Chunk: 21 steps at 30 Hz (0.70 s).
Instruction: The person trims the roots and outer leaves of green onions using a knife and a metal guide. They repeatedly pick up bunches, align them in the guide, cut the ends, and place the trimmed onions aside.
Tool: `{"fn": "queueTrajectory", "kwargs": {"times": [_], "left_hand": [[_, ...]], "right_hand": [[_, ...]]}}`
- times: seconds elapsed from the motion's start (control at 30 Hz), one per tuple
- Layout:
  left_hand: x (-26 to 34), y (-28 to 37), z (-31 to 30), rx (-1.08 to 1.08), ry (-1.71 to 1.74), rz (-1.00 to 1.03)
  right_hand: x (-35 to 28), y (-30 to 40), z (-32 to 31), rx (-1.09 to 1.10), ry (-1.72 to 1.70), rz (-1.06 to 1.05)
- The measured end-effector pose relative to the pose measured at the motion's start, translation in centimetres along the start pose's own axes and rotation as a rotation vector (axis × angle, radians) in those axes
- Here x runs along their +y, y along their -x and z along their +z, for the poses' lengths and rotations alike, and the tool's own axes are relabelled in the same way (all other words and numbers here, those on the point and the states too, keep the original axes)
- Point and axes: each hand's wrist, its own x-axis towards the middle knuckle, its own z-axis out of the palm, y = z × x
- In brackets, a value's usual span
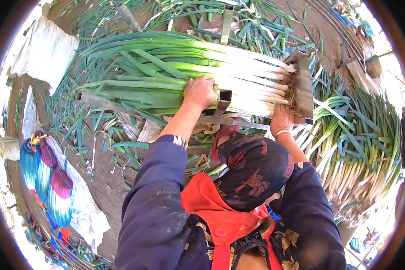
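A thick layer of long green onions (148,64) lies in a metal rack (303,87), leaves to the left, white stalks and roots to the right. The roots (290,91) are close to the rack's upright end plate. My left hand (200,91) is curled over the stalks where green turns to white, beside a square metal post (223,99). At the root end, my right hand (282,119) touches the nearest stalks by the rack's front corner. Its fingertips are partly hidden among stalks and roots, so its grip is unclear.
A large heap of green onions (354,152) lies on the ground at right. Loose cut leaves (87,44) litter the soil. At left are white sheeting (87,219) and several net-like bundles (60,199). My bent knee (256,162) is just below the rack.
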Motion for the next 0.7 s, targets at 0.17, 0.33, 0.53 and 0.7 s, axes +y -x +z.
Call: {"fn": "queueTrajectory", "kwargs": {"times": [0.17, 0.33, 0.53, 0.7], "left_hand": [[-4.7, -1.2, 0.6, 0.154, -0.247, -0.071], [-14.2, 0.5, -4.1, 0.146, -0.249, -0.331], [-16.6, -0.1, 2.0, 0.627, -0.177, -0.424], [-9.6, 0.7, -4.1, 0.560, -0.376, -0.500]], "right_hand": [[-1.0, -0.2, 1.1, 0.053, 0.003, 0.006], [-1.2, 0.1, 0.1, -0.010, -0.061, 0.046], [0.2, -0.4, 4.8, -0.011, 0.034, 0.090], [-1.2, -1.0, -0.4, -0.156, -0.172, 0.150]]}}
